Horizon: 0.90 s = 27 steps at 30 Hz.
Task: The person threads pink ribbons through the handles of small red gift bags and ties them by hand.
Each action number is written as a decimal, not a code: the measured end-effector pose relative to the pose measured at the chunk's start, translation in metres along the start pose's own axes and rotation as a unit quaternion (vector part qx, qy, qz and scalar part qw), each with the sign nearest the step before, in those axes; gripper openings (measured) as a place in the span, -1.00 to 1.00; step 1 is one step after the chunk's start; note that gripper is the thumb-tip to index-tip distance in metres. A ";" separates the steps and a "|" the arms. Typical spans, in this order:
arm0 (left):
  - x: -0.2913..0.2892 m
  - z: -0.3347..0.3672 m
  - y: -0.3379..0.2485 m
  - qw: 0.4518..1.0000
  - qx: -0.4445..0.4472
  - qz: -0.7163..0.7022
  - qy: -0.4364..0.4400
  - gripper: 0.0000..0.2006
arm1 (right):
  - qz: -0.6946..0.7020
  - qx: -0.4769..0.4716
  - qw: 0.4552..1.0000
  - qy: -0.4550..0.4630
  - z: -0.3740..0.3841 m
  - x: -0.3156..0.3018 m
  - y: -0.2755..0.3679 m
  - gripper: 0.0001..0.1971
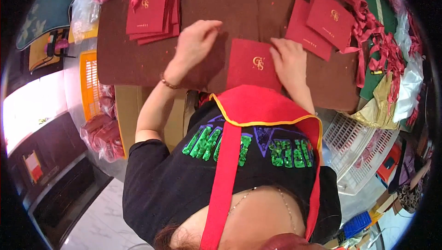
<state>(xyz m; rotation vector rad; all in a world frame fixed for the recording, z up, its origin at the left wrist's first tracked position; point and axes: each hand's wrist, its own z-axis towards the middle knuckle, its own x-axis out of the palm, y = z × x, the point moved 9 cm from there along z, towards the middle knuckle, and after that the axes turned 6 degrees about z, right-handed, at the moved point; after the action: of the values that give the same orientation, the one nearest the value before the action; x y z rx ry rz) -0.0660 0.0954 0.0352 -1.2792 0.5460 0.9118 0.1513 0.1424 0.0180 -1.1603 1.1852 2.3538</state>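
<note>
On the brown cloth before me lies a flat, dark red square pouch or folder [246, 63] with a gold emblem; its lower part is hidden by my red apron. My right hand [290, 63] rests at its right edge, fingers stretched out, thumb reaching onto the border. Left of the piece, above the cloth, my left hand [197, 43] has its fingers drawn together in a pinch; anything between them is too small to make out. A stack of matching red pieces [147, 15] lies at the far left. More red pieces [329, 20] overlap on the right.
Red ribbons [368, 34] lie tangled along the table's right side, with more at the back edge. An orange crate [90, 84] and a cardboard box [131, 112] stand at left. White plastic baskets [350, 153] are at right, and a dark chair [60, 172] is lower left.
</note>
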 end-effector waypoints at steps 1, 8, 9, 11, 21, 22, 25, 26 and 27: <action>0.012 0.008 -0.004 1.000 -0.003 -0.008 0.011 -0.81 | -0.015 0.002 1.000 0.015 -0.003 0.005 0.002 -0.78; 0.050 0.103 -0.027 0.985 0.130 0.080 -0.076 -0.75 | -0.016 -0.011 1.000 -0.007 -0.009 -0.002 0.017 -0.79; 0.055 0.115 -0.033 0.974 0.148 0.140 -0.095 -0.73 | -0.006 -0.012 1.000 0.004 -0.009 -0.004 0.018 -0.79; 0.061 0.129 -0.031 0.954 0.156 0.207 -0.152 -0.75 | 0.011 -0.029 0.999 0.016 -0.006 -0.007 0.025 -0.82; 0.032 0.076 -0.012 0.967 0.155 0.196 -0.042 -0.94 | 0.035 -0.021 0.999 0.020 0.007 -0.023 0.014 -0.74; 0.021 0.065 -0.019 0.962 0.174 0.202 -0.065 -0.93 | 0.037 -0.019 0.999 0.025 0.008 -0.021 0.012 -0.74; -0.011 0.030 -0.039 0.936 0.200 0.270 -0.110 -0.90 | 0.040 -0.035 0.996 0.067 0.011 -0.009 0.011 -0.74; -0.014 0.022 -0.032 0.936 0.193 0.272 -0.108 -0.90 | 0.052 -0.040 0.995 0.074 0.011 -0.007 0.010 -0.76; -0.011 0.011 -0.023 0.938 0.200 0.275 -0.069 -0.89 | 0.065 -0.046 0.994 0.081 0.012 -0.004 0.011 -0.77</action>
<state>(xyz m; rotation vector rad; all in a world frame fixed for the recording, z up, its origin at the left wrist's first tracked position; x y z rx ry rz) -0.0543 0.1028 0.0594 -0.6883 0.9506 1.2629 0.1419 0.1452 0.0314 -1.3675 1.2498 2.4732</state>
